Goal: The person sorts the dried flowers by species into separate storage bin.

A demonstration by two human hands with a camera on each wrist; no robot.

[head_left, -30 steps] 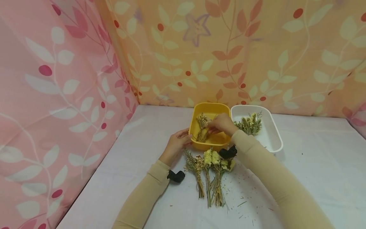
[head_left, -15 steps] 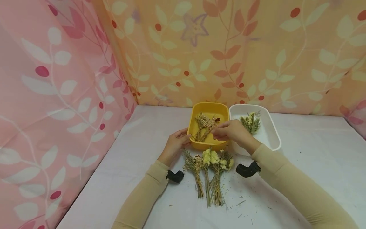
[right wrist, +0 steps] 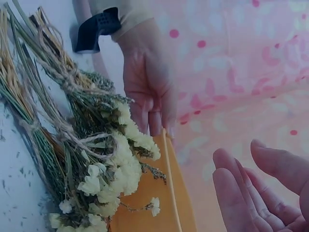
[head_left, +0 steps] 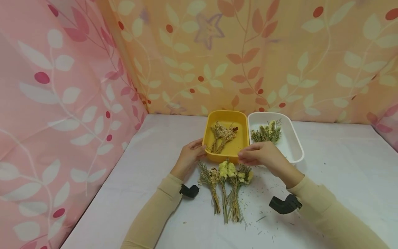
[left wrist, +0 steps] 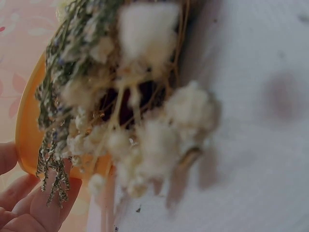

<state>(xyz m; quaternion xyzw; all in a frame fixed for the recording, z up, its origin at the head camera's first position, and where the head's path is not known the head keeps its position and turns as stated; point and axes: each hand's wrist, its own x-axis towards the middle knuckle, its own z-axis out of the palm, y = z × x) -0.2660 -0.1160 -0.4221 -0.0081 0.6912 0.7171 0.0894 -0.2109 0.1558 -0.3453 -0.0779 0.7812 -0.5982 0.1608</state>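
A yellow tray (head_left: 208, 129) holds a tied bundle of brown dried flowers (head_left: 222, 133). Beside it a white tray (head_left: 293, 143) holds a green and pale yellow bundle (head_left: 267, 131). My left hand (head_left: 197, 149) rests with straight fingers against the yellow tray's left wall; the right wrist view shows the left hand (right wrist: 149, 92) at the tray's rim (right wrist: 169, 169). My right hand (head_left: 248, 155) hovers empty, fingers relaxed, over the yellow tray's front right corner. Several tied bundles (head_left: 225, 180) lie on the table just in front of the trays, and these bundles (left wrist: 125, 106) fill the left wrist view.
A white tablecloth (head_left: 335, 166) covers the table, with plant crumbs (head_left: 264, 214) scattered in front of the bundles. Pink curtain (head_left: 62, 103) closes the left side and orange leaf-print curtain (head_left: 264, 52) the back. Black wrist camera mounts (head_left: 284, 204) sit on both sleeves.
My right hand let go of the brown bundle in the yellow tray and drew back toward me, to the tray's front right corner. The left hand stayed on the tray.
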